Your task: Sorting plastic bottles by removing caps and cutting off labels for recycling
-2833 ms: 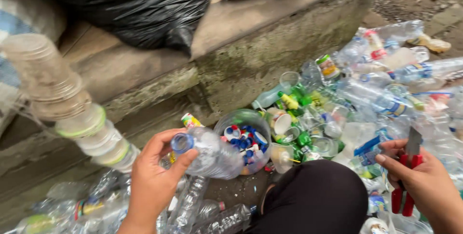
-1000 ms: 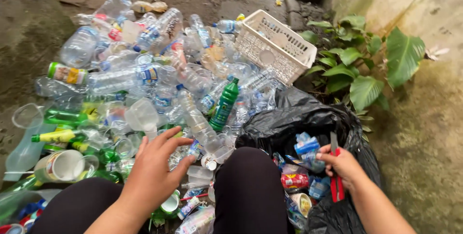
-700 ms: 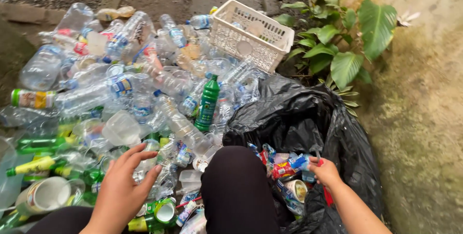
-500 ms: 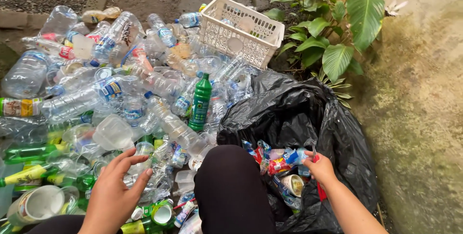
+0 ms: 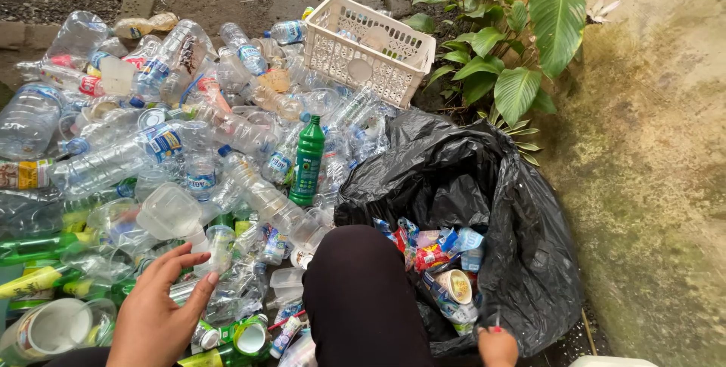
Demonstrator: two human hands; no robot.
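My left hand point(image 5: 159, 314) hovers with fingers spread and nothing in it, just above a heap of clear plastic bottles point(image 5: 249, 185) and crushed cups. A clear plastic cup point(image 5: 170, 214) lies just beyond its fingertips. Only the top of my right hand point(image 5: 497, 346) shows at the bottom edge, beside an open black rubbish bag point(image 5: 469, 185); what it holds is hidden. Inside the bag lie coloured wrappers and a paper cup point(image 5: 456, 285). My knee in black trousers point(image 5: 363, 299) sits between the two hands.
A green bottle point(image 5: 308, 159) stands upright in the heap. A white plastic basket point(image 5: 374, 49) rests at the back, with a leafy plant point(image 5: 514, 57) to its right. A stained concrete wall point(image 5: 658, 148) runs along the right side. Green bottles point(image 5: 38, 250) lie at left.
My left hand has drawn back toward me, off the bottles. My right hand has dropped from the bag's contents to the bottom edge, and the red-handled tool it held is out of sight.
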